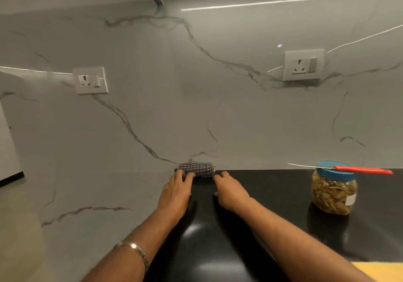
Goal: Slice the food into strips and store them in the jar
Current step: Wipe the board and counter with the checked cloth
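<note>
Both hands on a folded checked cloth at the back of the counter.

The left hand (174, 191) and right hand (231, 191) rest fingers on the cloth's (197, 169) ends, seemingly pressing, not clamped. The jar (333, 191), filled with strips and lidded, stands well right, a red-handled knife (349, 168) across it; likely light, slick plastic, best held round its body. Its label is unreadable.

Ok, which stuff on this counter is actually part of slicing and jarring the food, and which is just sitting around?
Part of the job:
jar filled with strips, blue lid on
red-handled knife lying across the lid

Just there:
checked cloth at the wall, both hands on it
wall sockets
yellow board corner
</note>
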